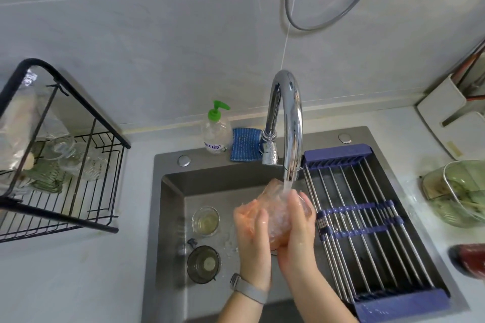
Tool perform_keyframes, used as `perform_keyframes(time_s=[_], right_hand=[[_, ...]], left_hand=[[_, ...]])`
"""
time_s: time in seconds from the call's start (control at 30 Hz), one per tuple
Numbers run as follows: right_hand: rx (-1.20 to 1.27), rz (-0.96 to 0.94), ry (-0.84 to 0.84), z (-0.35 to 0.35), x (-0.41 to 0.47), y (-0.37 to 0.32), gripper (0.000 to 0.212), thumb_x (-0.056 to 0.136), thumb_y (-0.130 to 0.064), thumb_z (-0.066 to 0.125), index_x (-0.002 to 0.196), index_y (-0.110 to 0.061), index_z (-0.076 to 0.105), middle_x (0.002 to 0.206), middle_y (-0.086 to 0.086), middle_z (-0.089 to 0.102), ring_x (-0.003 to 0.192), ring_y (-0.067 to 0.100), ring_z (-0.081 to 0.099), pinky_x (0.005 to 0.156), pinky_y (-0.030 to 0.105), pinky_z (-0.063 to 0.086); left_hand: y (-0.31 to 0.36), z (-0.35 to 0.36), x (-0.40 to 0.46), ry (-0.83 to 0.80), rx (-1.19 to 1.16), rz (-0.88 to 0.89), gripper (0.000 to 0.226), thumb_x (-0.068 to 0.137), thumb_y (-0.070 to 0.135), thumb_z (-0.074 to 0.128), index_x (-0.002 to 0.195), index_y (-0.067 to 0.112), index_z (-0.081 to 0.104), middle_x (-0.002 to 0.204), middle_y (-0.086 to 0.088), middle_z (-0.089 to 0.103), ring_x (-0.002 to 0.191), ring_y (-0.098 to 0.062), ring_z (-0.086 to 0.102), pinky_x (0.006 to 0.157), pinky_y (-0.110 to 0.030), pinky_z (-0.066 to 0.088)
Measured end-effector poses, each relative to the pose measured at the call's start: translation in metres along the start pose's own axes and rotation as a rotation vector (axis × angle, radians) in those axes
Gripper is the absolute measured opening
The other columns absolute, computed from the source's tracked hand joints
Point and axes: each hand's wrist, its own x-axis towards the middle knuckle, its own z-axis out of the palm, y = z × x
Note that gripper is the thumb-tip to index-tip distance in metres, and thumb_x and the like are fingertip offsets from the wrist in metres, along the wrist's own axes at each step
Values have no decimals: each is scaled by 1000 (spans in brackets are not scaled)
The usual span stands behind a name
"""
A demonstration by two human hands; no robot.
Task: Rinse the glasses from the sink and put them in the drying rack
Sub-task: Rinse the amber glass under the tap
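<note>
Both hands meet at frame centre: my left hand (252,220) and right hand (298,220) wrap around a clear glass (275,215), holding it under the tap's (287,123) running stream above the sink (173,191). I judge the job roughly midway: several glasses already sit in the black drying rack (60,155) at the left, while a small clear glass (205,221) and a dark glass (203,264) wait on the sink floor, lower centre
</note>
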Motion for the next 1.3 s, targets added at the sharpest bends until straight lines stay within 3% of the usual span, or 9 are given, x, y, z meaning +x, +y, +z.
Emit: perform_keyframes(time_s=[0.2, 0.3, 0.47, 0.6, 0.77, 0.87, 0.93, 1.1, 1.3], right_hand=[[-156, -81, -81, -17, 20, -16, 85, 67, -65, 76, 119, -1, 57, 115, 29, 59, 106, 48, 60, 93, 53, 49], [-416, -297, -29, -17, 23, -15, 69, 68, -69, 68, 116, -21, 65, 115, 9, 68, 105, 30, 66, 95, 54, 52], [-432, -208, 96, -19, 22, -21, 54, 105, -49, 22, 102, -28, 72, 79, -12, 75, 92, 18, 70, 94, 42, 53], [-513, -123, 79, -21, 22, -23, 42, 106, -35, 33, 98, -24, 72, 77, -9, 72, 87, 12, 67, 92, 40, 53], [-651, -276, -187, -15, 12, -8, 36, 94, -53, 46, 118, -32, 63, 104, -12, 73, 100, 3, 67, 88, 26, 53], [-643, -289, -133, -7, 20, -16, 35, 105, -34, 39, 90, -37, 70, 82, -14, 75, 78, 0, 70, 69, 14, 53], [-673, -170, -154, -5, 27, -22, 41, 107, -27, 34, 92, -34, 73, 81, -12, 76, 80, 3, 71, 73, 18, 55], [-698, 47, -420, -5, 25, -9, 57, 92, -73, 37, 139, -42, 50, 137, -7, 60, 130, 13, 53, 112, 46, 39], [-636, 138, -89, -6, 33, -13, 31, 98, -21, 51, 85, -20, 79, 89, 7, 77, 89, 27, 73, 90, 49, 56]], left_hand=[[-1, -16, 18, -252, 705, 166, 49, 80, 77, 34, 110, 38, 37, 108, 15, 60, 93, 6, 60, 75, -14, 46], [6, -6, 23, -420, 440, -194, 71, 82, 82, 30, 131, 30, 36, 119, 14, 61, 99, 10, 61, 81, -9, 48], [3, -10, 26, -504, 243, -306, 90, 64, 73, 73, 132, 18, 52, 123, -2, 69, 116, -19, 64, 104, -44, 48], [-8, -23, 27, -519, 168, -316, 90, 58, 35, 93, 130, 5, 49, 123, -14, 67, 116, -28, 64, 98, -43, 52], [-6, -26, 26, -405, 44, -366, 86, 61, 45, 90, 129, 4, 55, 121, -18, 67, 115, -35, 63, 99, -50, 50], [-4, -27, 25, -370, 78, -295, 74, 67, 35, 85, 127, 3, 56, 119, -19, 68, 114, -36, 63, 101, -52, 48], [-2, -30, 25, -323, 78, -274, 70, 65, 30, 83, 125, 4, 57, 117, -18, 69, 112, -36, 64, 99, -52, 50], [4, -37, 30, -247, 45, -254, 62, 67, 34, 80, 121, 8, 63, 115, -16, 71, 110, -34, 66, 94, -49, 52], [6, -36, 29, -253, 172, -246, 67, 60, 33, 84, 117, 5, 63, 108, -13, 73, 104, -29, 69, 92, -45, 55]])
